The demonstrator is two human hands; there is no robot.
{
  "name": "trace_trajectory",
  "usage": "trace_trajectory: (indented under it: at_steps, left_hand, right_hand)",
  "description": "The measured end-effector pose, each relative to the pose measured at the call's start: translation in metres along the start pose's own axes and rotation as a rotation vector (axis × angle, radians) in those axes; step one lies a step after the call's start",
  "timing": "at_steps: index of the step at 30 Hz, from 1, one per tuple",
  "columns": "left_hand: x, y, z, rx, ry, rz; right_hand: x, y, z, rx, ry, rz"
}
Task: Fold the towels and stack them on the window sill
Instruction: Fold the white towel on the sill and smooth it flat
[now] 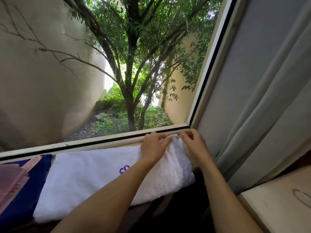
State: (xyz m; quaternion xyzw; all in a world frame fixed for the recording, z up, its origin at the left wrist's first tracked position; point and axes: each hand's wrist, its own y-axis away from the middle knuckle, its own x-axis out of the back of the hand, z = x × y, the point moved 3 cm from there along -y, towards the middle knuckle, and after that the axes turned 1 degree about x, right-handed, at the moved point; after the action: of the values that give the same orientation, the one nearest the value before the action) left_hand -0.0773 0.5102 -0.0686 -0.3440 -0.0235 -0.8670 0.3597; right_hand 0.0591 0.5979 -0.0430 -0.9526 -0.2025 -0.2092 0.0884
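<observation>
White towel (94, 179): thick terry pile, folded into a long rectangle, lying along the window sill (117, 145) and overhanging its near edge. Purple embroidery (124, 169) partly hidden under the left forearm. Left hand (152, 147) rests on the towel's far right corner, fingers curled and pinching a raised tuft of cloth. Right hand (193, 145) at the same corner, thumb and fingers closed together on the towel's edge. Left of it, touching: a dark blue cloth (33, 179) with a pink cloth (11, 179) on top. Window frame (101, 140) pale, black seal. Grey pleated curtain (262, 101) right; pale ledge (277, 207) below. Tree (131, 64) outside.
</observation>
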Motion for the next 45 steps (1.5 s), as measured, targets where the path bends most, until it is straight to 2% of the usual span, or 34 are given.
trace_trajectory:
  at_steps: [2, 3, 6, 8, 11, 13, 17, 22, 24, 27, 32, 35, 39, 45]
  left_hand:
    - [-0.003, -0.003, 0.001, -0.055, 0.030, 0.020]
    - [-0.004, -0.004, 0.002, -0.066, 0.069, -0.006]
    - [-0.004, -0.005, 0.009, -0.042, 0.167, -0.214]
    - [0.002, -0.006, 0.008, -0.080, 0.052, -0.289]
    - [0.028, -0.005, -0.012, -0.120, -0.243, -0.290]
    - [0.055, 0.000, -0.034, -0.100, -0.382, -0.286]
    - [0.127, 0.016, -0.087, 0.003, -0.478, -0.323]
    - [0.205, 0.034, -0.136, 0.090, -0.658, -0.350]
    - [0.226, 0.039, -0.148, 0.142, -0.610, -0.364]
    - [0.240, 0.044, -0.160, 0.190, -0.589, -0.293]
    - [0.215, 0.048, -0.161, 0.220, -0.729, -0.047]
    - [0.207, 0.051, -0.158, 0.196, -0.717, 0.097]
    - [0.209, 0.059, -0.157, 0.220, -0.654, 0.166]
    - [0.214, 0.060, -0.148, 0.143, -0.749, 0.221]
  right_hand:
    - [-0.007, 0.005, 0.005, 0.020, 0.095, -0.185]
    - [-0.009, 0.007, 0.009, 0.021, 0.105, -0.217]
    - [-0.012, 0.012, 0.015, 0.038, 0.004, -0.118]
    - [-0.015, 0.013, 0.021, 0.030, 0.075, -0.062]
    - [-0.021, 0.008, 0.029, -0.084, 0.214, -0.044]
    - [-0.026, 0.003, 0.028, -0.096, 0.322, -0.036]
    - [-0.035, -0.002, 0.019, -0.021, 0.504, 0.041]
    - [-0.038, -0.004, 0.024, -0.028, 0.596, 0.037]
    - [-0.038, -0.005, 0.024, -0.016, 0.610, 0.052]
    - [-0.037, -0.005, 0.024, -0.010, 0.604, 0.075]
    - [-0.038, -0.002, 0.024, -0.069, 0.704, 0.074]
    - [-0.037, -0.001, 0.020, -0.079, 0.734, 0.051]
    - [-0.042, 0.006, 0.017, -0.058, 0.734, 0.042]
    - [-0.035, 0.004, 0.021, -0.052, 0.644, 0.071]
